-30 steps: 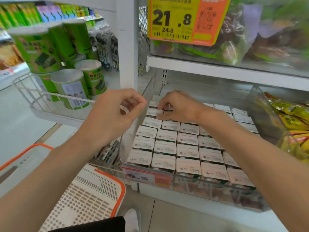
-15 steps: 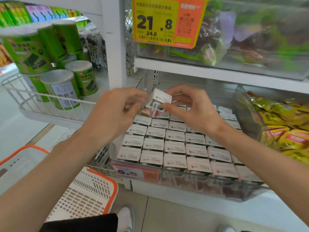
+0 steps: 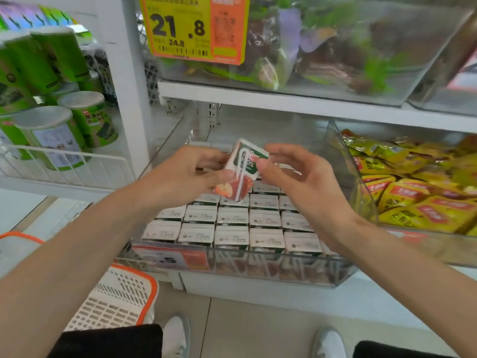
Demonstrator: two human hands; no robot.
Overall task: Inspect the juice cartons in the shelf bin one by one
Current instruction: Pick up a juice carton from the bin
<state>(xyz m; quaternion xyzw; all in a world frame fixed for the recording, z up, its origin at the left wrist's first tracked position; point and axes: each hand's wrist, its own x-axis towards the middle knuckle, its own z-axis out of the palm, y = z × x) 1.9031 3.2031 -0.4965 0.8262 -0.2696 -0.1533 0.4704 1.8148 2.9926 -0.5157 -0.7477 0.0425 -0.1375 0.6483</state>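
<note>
Holding one juice carton (image 3: 241,171) tilted above the shelf bin (image 3: 258,264) for a close look.
The left hand (image 3: 180,174) pinched its lower left side between thumb and fingers; the right hand (image 3: 296,177) pinched the upper right corner, other fingers loosely spread, seemingly to turn its printed face toward the person. Other cartons (image 3: 232,223) stood packed below.
</note>
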